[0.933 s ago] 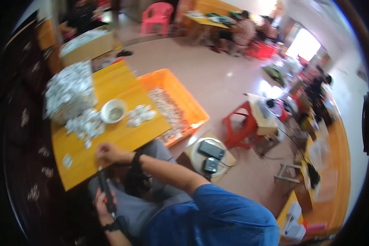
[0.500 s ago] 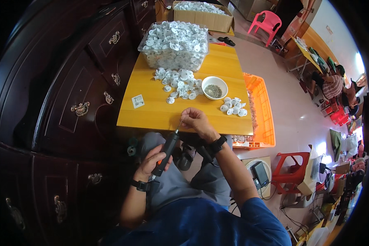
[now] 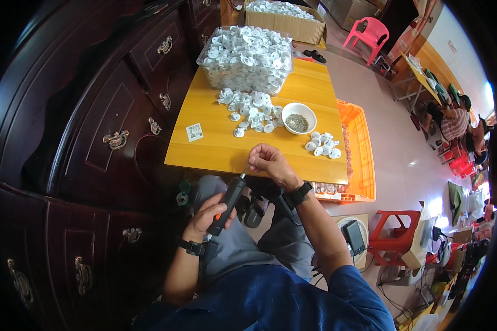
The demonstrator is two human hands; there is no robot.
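Two hands meet at the counter (image 3: pixel 215 151) edge: left hand (image 3: pixel 211 212) fingers wrapped around a black driver (image 3: pixel 230 199), tip up at the right hand (image 3: pixel 268 161), whose fingers pinch something small, possibly a white cap, hidden.

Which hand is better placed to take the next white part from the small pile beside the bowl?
Probably the right hand: it is nearer the small pile, while the left hand grips the black screwdriver.
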